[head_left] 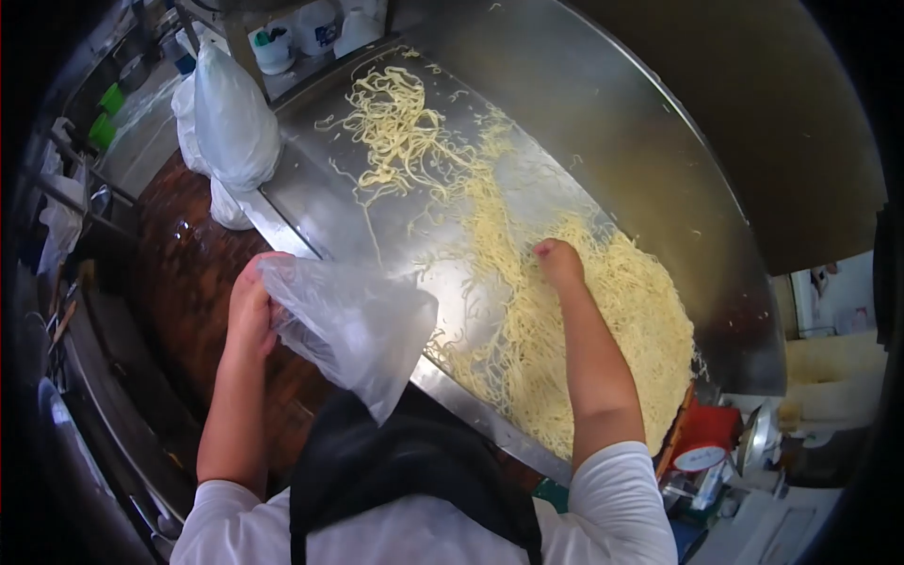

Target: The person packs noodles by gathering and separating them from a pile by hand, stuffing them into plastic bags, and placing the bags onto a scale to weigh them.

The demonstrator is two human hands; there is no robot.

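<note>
My left hand point(250, 306) is closed on the gathered edge of a clear plastic bag point(363, 325). The bag hangs limp and looks thin and unfilled, partly over the front edge of the metal worktop point(330, 202). Over the pale yellow noodles point(612, 320) is my right hand point(559, 261), its fingers curled in. What those fingers hold, if anything, is hidden. A big mound of noodles lies under and around my right forearm. A looser tangle of noodles point(391, 122) spreads across the far left part of the worktop.
Filled white plastic bags point(235, 122) stand at the worktop's left edge. A raised metal wall point(650, 141) runs along the back. At the right are a red scale point(706, 435) and stacked items. White jugs point(315, 26) stand at the far left, above reddish floor tiles point(179, 254).
</note>
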